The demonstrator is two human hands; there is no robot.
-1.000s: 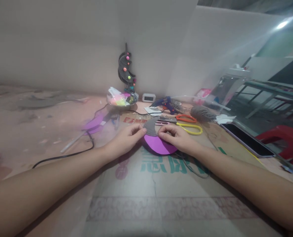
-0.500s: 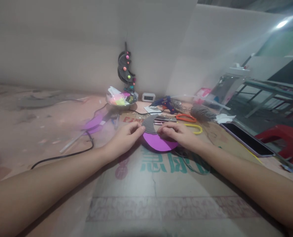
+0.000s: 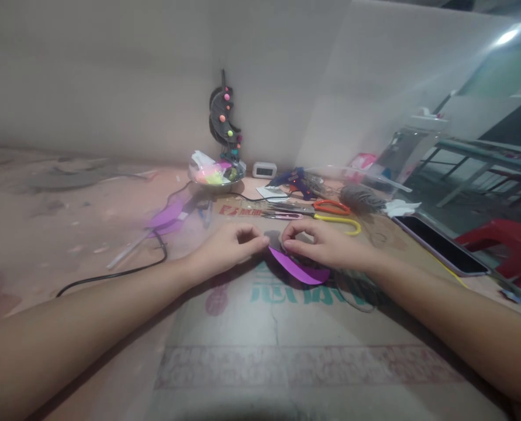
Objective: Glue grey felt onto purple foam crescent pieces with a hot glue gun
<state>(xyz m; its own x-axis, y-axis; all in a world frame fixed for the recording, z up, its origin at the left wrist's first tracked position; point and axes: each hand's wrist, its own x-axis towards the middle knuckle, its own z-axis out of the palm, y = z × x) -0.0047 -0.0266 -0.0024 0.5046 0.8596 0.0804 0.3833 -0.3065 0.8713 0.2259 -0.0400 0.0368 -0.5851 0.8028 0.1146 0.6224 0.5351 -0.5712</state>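
Over the cardboard, a crescent-shaped piece with a purple underside [image 3: 299,270] and a grey upper part [image 3: 273,238] is held between my hands, tilted down to the right. My left hand [image 3: 229,244] pinches its left tip between thumb and forefinger. Fingers of my right hand [image 3: 319,241] are closed on its grey edge and cover much of that part. A thin dark cord [image 3: 361,305] loops out beneath my right wrist. Just beyond my hands lie scissors with orange and yellow handles [image 3: 338,223] and small pink-edged snips [image 3: 289,216].
Under my arms lies a printed cardboard sheet [image 3: 225,345]. A phone [image 3: 440,244] and grey yarn [image 3: 360,199] are at right. Farther back are a glue gun [image 3: 297,182], a small digital clock [image 3: 264,170], a filled bowl [image 3: 216,186] and a hanging grey crescent with coloured balls [image 3: 221,117].
The crescent has come lower and nearer and turned, so less of its grey face shows. My left hand has shifted slightly right, and the snips and scissors blades are more exposed.
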